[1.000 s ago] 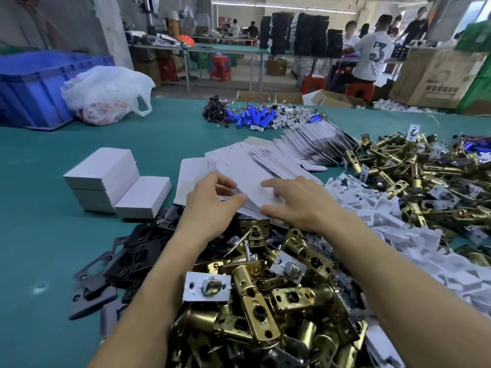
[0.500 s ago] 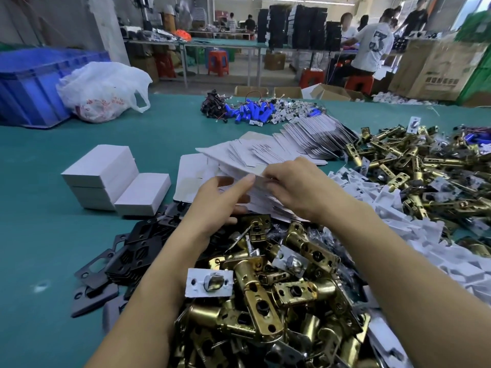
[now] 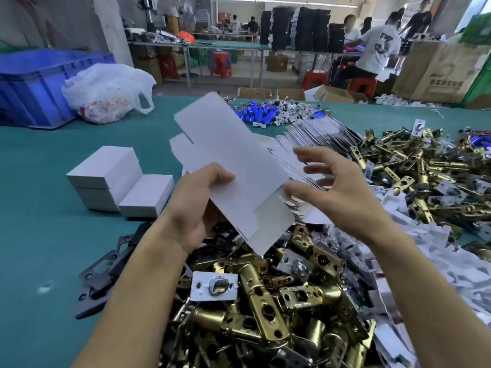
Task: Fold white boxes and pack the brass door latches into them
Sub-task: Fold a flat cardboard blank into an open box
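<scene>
Pinched at one edge by the fingers of the left hand (image 3: 192, 208) mid-frame above the brass latches (image 3: 265, 309), the flat box blank (image 3: 225, 155) could sag or slip before the right hand (image 3: 337, 192), fingers spread and empty, steadies it.

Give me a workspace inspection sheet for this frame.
Surface: teal table, heavily loaded.
Job's things: flat box blank held up; brass latches heaped near; folded white boxes left; blank stack behind.
Clutter: black strike plates, white plastic bag, blue cylindrical parts.
Grippers: left hand grips the blank; right hand open beside it.
Cables: thin wires among the blue parts.
Surroundings: blue crate, cardboard cartons, people at far benches.
</scene>
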Motion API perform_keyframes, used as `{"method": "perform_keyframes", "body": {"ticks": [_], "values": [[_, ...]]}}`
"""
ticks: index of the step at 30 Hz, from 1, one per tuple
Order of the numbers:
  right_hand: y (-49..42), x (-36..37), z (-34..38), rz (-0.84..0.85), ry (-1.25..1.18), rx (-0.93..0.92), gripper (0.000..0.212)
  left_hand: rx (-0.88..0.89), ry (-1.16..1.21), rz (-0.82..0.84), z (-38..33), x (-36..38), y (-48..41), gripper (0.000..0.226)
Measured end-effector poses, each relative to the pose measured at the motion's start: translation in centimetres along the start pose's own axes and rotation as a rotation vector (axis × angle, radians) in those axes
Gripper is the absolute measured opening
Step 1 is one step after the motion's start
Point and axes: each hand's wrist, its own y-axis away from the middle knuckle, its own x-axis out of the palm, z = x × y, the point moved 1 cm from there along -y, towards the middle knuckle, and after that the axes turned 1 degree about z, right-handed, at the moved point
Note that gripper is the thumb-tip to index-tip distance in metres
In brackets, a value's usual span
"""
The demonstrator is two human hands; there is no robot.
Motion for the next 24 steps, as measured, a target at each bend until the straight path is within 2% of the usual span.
{"method": "perform_keyframes", "body": {"ticks": [2,4,6,10,12,16,19,24], "values": [[0.4,-0.7,0.7,0.112,-0.241,0.017,0.057,0.017,0.096,0.030,-0.7,0.6,0.4,0.041],[1.0,-0.7,1.3,0.199,-0.415,0.029,0.057,0.002,0.176,0.042,-1.0,1.0,0.6,0.032],[1.8,-0.1,1.9,0.224,-0.451,0.068,0.057,-0.017,0.143,0.057,-0.9,1.3,0.9,0.024],[2.4,0.8,2.6,0.174,-0.561,0.226,0.049,-0.012,0.099,0.195,-0.9,1.3,1.4,0.033],[2.6,0.9,2.8,0.195,-0.662,0.312,0.049,0.005,0.171,0.278,-1.3,1.5,1.6,0.024],[3.2,1.6,3.4,0.281,-0.745,0.371,0.055,0.041,0.321,0.361,-1.5,1.8,2.1,0.037],[3.8,2.4,3.6,0.253,-0.624,0.299,0.056,0.033,0.348,0.357,-1.3,2.0,2.3,0.046],[4.3,3.7,3.0,0.101,0.121,-0.061,0.078,-0.096,0.284,0.302,-1.6,1.8,2.2,0.051]]}}
